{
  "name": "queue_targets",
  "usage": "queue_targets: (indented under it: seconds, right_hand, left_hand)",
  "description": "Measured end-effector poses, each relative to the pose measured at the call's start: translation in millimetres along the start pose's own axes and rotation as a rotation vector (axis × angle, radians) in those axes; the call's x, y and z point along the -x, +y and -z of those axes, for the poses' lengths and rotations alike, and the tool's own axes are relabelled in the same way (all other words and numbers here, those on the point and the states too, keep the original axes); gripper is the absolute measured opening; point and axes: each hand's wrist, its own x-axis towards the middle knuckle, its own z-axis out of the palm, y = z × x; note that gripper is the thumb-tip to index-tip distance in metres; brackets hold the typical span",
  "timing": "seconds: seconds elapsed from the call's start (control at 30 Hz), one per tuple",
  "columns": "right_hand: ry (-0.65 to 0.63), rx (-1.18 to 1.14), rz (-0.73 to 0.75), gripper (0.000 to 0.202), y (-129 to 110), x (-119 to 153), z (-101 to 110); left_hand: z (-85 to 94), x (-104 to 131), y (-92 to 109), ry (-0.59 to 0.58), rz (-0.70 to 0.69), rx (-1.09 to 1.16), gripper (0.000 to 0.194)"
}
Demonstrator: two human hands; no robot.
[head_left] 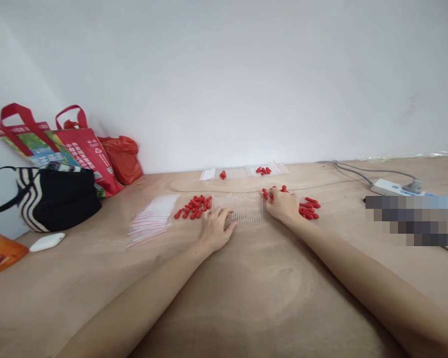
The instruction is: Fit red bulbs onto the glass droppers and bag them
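A row of thin clear tubes, apparently glass, lies side by side in the middle of the table. My left hand rests at the row's near left end with its fingers stretched out and apart. Just left of it lies a pile of red rubber bulbs. Over on the right, my right hand bends its fingers down among more red rubber bulbs. Its fingertips are hidden, so what they pinch does not show.
Flat clear zip bags are fanned out on the left. Farther back lie bags with bulbs and tubes. Shopping bags, a black bag and a white case stand left; a power strip lies right.
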Motion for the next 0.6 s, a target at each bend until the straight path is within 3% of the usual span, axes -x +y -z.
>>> queue_targets:
  seconds: [0.2, 0.43, 0.6]
  right_hand:
    - [-0.058, 0.111, 0.003, 0.024, -3.1, -0.2, -3.2]
    - [-0.03, 0.104, 0.11, 0.025, -7.8, 8.4, -2.8]
    - [-0.08, 0.097, 0.108, 0.031, -13.5, 13.6, -2.1]
  left_hand:
    - [0.2, 0.0, -0.2, -0.003, 0.015, -0.016, 0.017]
    - [-2.7, -0.1, -3.1, 0.07, 0.033, -0.093, 0.014]
    - [9.6, -9.5, -20.5, 0.19, 0.218, -0.24, 0.012]
